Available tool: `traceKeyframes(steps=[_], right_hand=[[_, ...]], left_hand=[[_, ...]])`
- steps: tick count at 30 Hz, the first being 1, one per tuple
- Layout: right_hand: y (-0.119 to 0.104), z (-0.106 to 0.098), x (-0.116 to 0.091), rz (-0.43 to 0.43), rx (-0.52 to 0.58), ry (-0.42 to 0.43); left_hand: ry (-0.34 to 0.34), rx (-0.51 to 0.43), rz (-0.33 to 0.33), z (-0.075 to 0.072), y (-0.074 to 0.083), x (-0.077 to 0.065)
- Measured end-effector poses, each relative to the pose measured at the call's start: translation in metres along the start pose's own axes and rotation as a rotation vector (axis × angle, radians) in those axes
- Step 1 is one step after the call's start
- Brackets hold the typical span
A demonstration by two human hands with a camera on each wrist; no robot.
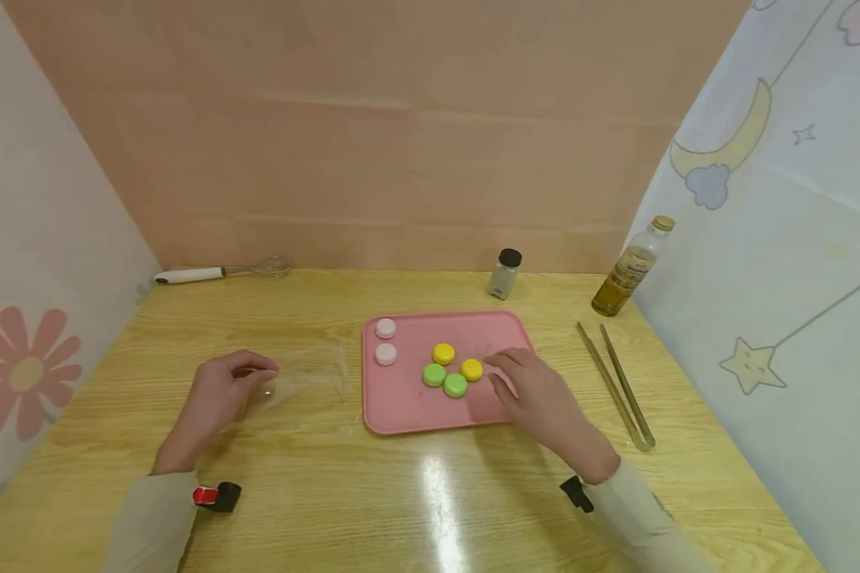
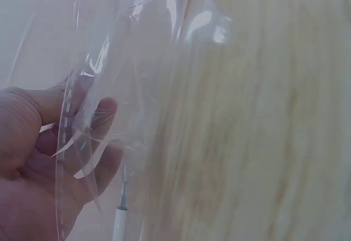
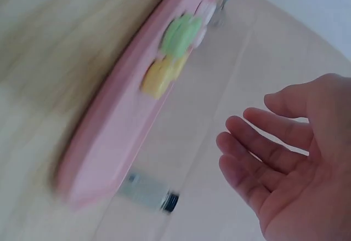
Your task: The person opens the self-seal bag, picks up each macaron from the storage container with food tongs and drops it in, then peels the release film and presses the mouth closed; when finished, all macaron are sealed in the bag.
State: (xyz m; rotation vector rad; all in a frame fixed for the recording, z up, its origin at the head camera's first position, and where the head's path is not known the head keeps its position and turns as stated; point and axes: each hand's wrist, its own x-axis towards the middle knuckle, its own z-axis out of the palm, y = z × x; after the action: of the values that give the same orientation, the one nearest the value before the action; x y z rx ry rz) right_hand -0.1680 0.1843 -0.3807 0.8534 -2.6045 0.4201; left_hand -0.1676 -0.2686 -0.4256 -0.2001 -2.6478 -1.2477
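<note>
My left hand [image 1: 218, 390] pinches the edge of a clear plastic package [image 1: 308, 370] left of the tray. The left wrist view shows its see-through film [image 2: 148, 60] with a dashed crease beside the thumb; whether it is a box or a bag I cannot tell. Over the right part of a pink tray [image 1: 401, 414], my right hand [image 1: 545, 398] hovers with loosely bent fingers, holding nothing. Its fingertips are close to a yellow macaron [image 1: 471, 369]. Another yellow macaron [image 1: 443, 353] and two green macarons [image 1: 444, 380] sit mid-tray. Two pale pink macarons [image 1: 385, 354] lie at the tray's left side.
Metal tongs [image 1: 623, 390] lie right of the tray. Behind it stand a small black-capped jar [image 1: 504, 274] and, farther right, a bottle of amber liquid [image 1: 631, 270]. A white-handled whisk [image 1: 215, 272] lies at the back left. Fabric walls enclose the wooden table [image 1: 315, 501].
</note>
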Motion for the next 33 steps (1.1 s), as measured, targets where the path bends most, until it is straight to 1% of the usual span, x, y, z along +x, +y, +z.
traceKeyframes(steps=[3,7,10,14,20,23,30,33], right_hand=[[0.013,-0.01,-0.022,0.054,-0.018,0.041],[0.028,-0.019,-0.047,0.087,-0.047,0.098],[0.037,-0.025,-0.065,0.135,-0.065,0.109],[0.046,-0.032,-0.087,0.241,-0.078,0.088],[0.057,-0.043,-0.112,0.39,-0.093,0.064],[0.062,-0.049,-0.122,0.452,-0.093,0.04],[0.078,-0.06,-0.143,0.607,-0.106,-0.017],[0.086,-0.062,-0.147,0.663,-0.089,-0.077]], left_hand=[[0.007,0.009,0.01,0.0,-0.001,-0.001],[0.018,0.036,0.009,-0.001,-0.003,-0.002],[0.018,0.043,0.003,-0.001,-0.005,-0.004],[0.015,0.037,0.011,-0.001,-0.005,-0.005],[0.02,0.033,0.022,0.0,-0.004,-0.004],[0.02,0.032,0.024,0.0,-0.004,-0.004],[0.024,0.049,0.007,0.001,-0.005,0.0],[0.025,0.044,0.015,0.0,-0.004,0.001]])
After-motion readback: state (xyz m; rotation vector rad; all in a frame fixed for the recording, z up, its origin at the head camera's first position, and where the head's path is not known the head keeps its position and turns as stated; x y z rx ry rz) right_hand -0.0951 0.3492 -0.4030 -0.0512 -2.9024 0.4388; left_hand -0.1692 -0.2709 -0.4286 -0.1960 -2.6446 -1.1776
